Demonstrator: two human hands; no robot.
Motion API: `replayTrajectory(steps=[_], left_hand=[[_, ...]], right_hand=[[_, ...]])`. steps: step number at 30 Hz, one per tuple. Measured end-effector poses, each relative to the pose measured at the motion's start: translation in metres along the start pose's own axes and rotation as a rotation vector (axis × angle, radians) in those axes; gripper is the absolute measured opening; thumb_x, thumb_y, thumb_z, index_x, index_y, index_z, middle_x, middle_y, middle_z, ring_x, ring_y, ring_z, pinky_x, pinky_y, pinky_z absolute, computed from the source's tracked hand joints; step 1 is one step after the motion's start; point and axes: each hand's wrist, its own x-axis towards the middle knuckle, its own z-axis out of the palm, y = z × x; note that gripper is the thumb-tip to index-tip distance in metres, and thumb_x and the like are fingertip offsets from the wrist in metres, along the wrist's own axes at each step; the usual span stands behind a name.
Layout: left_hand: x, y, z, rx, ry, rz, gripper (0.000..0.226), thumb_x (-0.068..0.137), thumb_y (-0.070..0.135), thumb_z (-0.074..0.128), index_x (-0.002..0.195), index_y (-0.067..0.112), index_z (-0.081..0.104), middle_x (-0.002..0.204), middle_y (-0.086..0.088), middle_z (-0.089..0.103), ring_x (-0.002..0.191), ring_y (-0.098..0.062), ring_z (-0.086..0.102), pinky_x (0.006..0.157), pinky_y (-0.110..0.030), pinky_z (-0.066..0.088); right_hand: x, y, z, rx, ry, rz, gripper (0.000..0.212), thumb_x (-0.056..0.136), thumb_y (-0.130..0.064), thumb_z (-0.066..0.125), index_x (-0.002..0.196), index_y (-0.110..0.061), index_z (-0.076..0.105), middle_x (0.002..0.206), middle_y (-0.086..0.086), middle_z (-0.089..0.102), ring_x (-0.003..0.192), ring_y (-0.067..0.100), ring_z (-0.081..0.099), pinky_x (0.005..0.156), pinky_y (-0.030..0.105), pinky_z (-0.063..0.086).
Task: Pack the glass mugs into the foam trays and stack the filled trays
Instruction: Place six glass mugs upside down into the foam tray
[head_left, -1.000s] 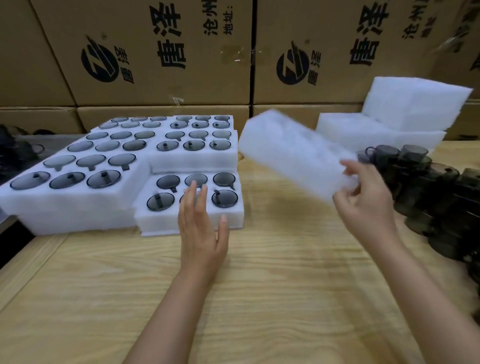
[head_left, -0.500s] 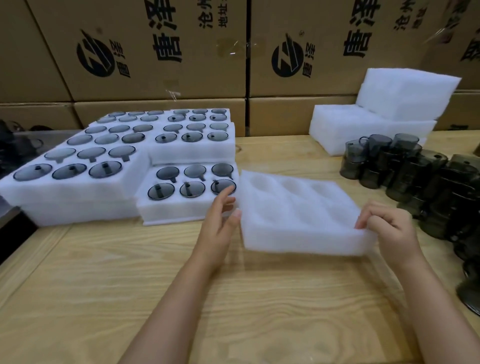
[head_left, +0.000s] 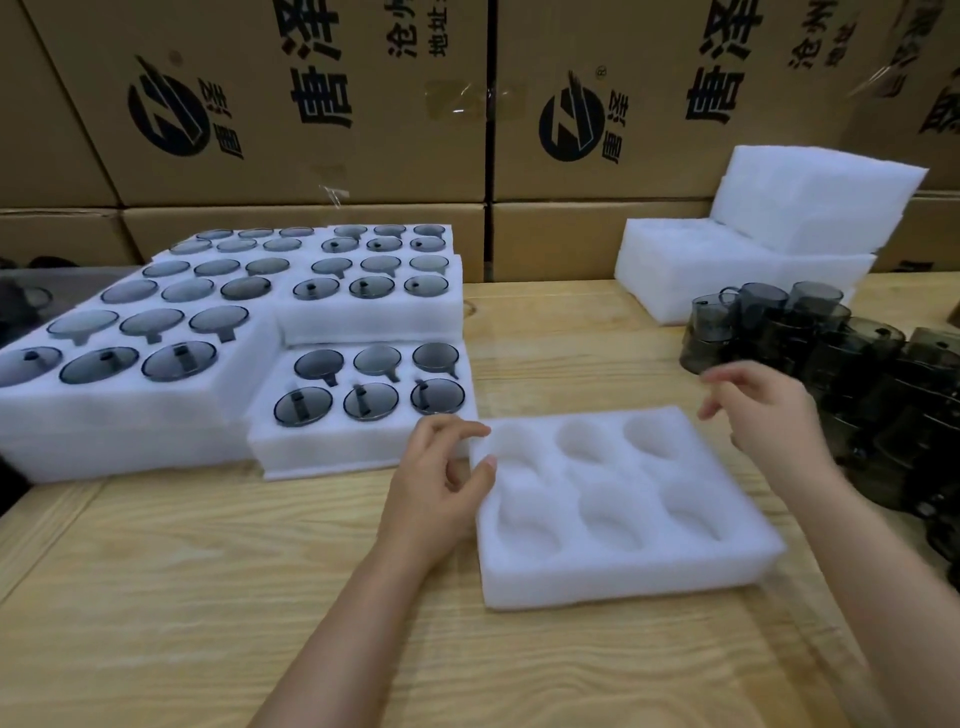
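An empty white foam tray with several round pockets lies flat on the wooden table in front of me. My left hand is at its left edge, thumb touching the foam, fingers loosely curled and holding nothing. My right hand hovers above the tray's right rear corner with relaxed fingers and holds nothing. Smoky grey glass mugs stand in a cluster at the right. A filled tray of mugs sits just left of the empty one.
Stacks of filled foam trays cover the left side, with more at the back. Spare empty foam trays are piled at the back right. Printed cardboard boxes form a wall behind the table.
My right hand brought the empty foam tray down from the air onto the table, then let go and lifted toward the mugs. My left hand moved from the filled tray to the empty tray's left edge.
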Motion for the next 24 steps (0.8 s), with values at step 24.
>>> replayTrajectory(steps=[24], left_hand=[[-0.002,0.001,0.004,0.254,0.040,0.025,0.038,0.090,0.049,0.037,0.116,0.035,0.061,0.102,0.017,0.053,0.080,0.017,0.050,0.071,-0.021,0.041]], right_hand=[[0.101,-0.045,0.019,-0.895,0.036,-0.127,0.019,0.092,-0.009,0.047,0.095,0.003,0.061,0.093,0.026,0.061,0.085,0.039,0.055,0.063,0.034,0.042]])
